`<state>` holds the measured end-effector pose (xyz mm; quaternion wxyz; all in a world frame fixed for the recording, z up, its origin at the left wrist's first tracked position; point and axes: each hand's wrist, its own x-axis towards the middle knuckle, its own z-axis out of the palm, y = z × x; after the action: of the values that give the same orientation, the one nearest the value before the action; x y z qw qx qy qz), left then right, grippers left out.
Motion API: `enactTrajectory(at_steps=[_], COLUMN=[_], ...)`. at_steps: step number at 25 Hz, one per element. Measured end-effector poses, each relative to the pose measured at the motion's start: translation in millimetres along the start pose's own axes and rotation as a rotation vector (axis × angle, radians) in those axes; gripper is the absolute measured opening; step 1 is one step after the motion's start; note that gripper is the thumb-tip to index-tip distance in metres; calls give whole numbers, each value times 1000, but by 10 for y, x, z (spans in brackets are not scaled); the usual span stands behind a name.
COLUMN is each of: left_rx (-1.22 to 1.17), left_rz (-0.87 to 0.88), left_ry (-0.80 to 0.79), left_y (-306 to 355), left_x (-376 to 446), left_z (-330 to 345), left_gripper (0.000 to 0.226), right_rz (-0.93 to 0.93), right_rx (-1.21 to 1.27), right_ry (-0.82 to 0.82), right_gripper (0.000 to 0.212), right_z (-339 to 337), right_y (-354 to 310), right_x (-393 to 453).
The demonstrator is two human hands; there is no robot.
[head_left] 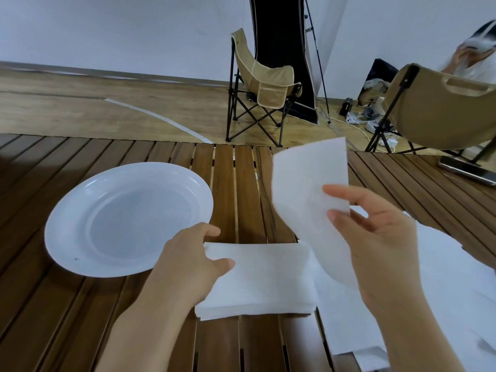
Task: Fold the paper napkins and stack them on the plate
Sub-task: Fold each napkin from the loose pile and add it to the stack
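Right hand (375, 237) pinches lifted napkin (303, 189); left hand (193, 253) seemingly grips napkin stack (263, 280)

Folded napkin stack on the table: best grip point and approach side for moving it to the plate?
Pinch the folded napkin stack at its short left edge, coming from the left, as the left hand does now. It lies flat, that edge faces the plate, and the right side is crowded by loose sheets.
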<state>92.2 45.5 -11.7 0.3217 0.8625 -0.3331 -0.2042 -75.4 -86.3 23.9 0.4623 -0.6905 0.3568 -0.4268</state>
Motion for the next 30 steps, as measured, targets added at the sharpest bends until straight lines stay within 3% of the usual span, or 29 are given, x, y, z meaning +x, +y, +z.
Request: enactTrajectory(at_steps=[4,6,9,11,14,17,24,30], left_rx=[-410,-609,-723,-703,-586,-471,-278,-173], left_rz=[19,83,113,132,197,216,275,312], left_ry=[-78,-92,-49,7,100,168,255,309], left_y=[129,163,195,194,151,121,38,57], left_x=[7,14,11,20,42,54,102,86], left_z=[-59,-76,-110,-132,-155,-129,-106,-146], left_gripper=[102,108,103,90,50,20,5,20], right_rz=[108,163,222,259,258,214,140,101], right_rx=[467,551,487,391,301,140,-80,-137], right_ry=[-71,-73,-92,-110,-155,-126,-21,-8], right_gripper=[32,31,29,32,41,34,19,11], right_z=[-26,-52,-75,-68,-45,-32,-44,-28], right_y=[-119,-116,-39,34,133,173,192,211], right_x=[-12,6,29,42,52,49,48,57])
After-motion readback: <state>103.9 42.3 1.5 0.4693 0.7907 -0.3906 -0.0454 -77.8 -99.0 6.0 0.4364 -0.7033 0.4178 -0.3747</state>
